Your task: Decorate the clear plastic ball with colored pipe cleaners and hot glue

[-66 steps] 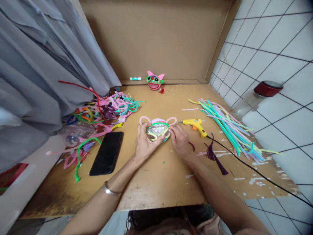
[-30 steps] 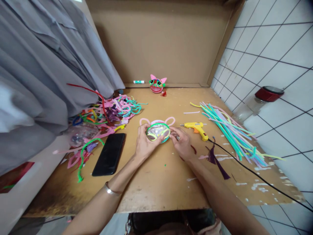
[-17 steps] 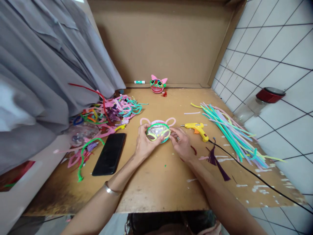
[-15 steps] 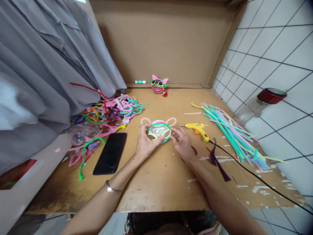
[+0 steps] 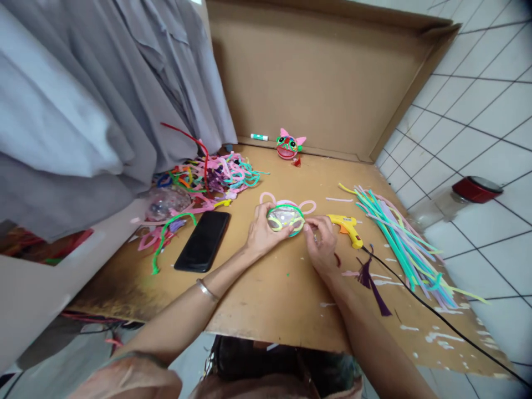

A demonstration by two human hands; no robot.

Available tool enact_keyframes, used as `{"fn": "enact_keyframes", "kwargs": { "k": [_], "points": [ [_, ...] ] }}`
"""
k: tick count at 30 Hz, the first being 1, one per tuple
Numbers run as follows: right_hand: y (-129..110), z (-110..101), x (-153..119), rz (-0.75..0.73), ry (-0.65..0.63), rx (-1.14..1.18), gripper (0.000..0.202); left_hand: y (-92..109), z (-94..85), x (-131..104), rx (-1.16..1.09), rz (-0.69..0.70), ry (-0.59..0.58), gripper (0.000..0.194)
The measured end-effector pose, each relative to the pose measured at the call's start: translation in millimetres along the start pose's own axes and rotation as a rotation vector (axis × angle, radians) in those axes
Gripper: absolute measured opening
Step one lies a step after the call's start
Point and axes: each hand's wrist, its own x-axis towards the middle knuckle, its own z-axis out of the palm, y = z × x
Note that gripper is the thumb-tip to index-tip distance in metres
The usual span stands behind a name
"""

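Note:
My left hand (image 5: 262, 234) is wrapped round a clear plastic ball (image 5: 284, 215) trimmed with pipe cleaners: a green band, pale yellow loops on the front and two pink ear-like loops on top. Its thumb presses the lower front. At the ball's right edge, the thumb and fingers of my right hand (image 5: 321, 244) are pinched together; whatever is between them is too small to make out. A dark red pipe cleaner (image 5: 337, 259) shows partly from behind my right wrist. Just beyond that hand lies a yellow glue gun (image 5: 347, 226).
A finished animal-head craft (image 5: 289, 145) and a glue stick (image 5: 259, 137) stand at the back. Left are a phone (image 5: 203, 241) and a tangle of pipe cleaners (image 5: 224, 174). On the right lie straight pipe cleaners (image 5: 394, 238), a purple tassel (image 5: 374, 285), the gun's cord (image 5: 409, 288) and a red-lidded jar (image 5: 476, 189).
The camera view has turned, so the scene sits further right and slightly tilted. Both hands stay at the ball; the right fingertips remain pinched by its right edge.

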Motion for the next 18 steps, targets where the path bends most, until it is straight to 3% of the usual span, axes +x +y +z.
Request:
{"fn": "enact_keyframes", "kwargs": {
  "k": [7,15,18],
  "points": [
    [14,6,-4,0.137,0.195,-0.042,0.014,9,4.4,3,-0.008,-0.033,-0.003,0.064],
    [-8,24,-19,0.193,0.126,0.082,0.019,12,14.9,2,0.028,-0.058,0.022,0.065],
    [-3,31,-15,0.26,0.197,0.085,0.021,13,18.9,2,0.002,-0.066,0.019,0.068]
  ]
}}
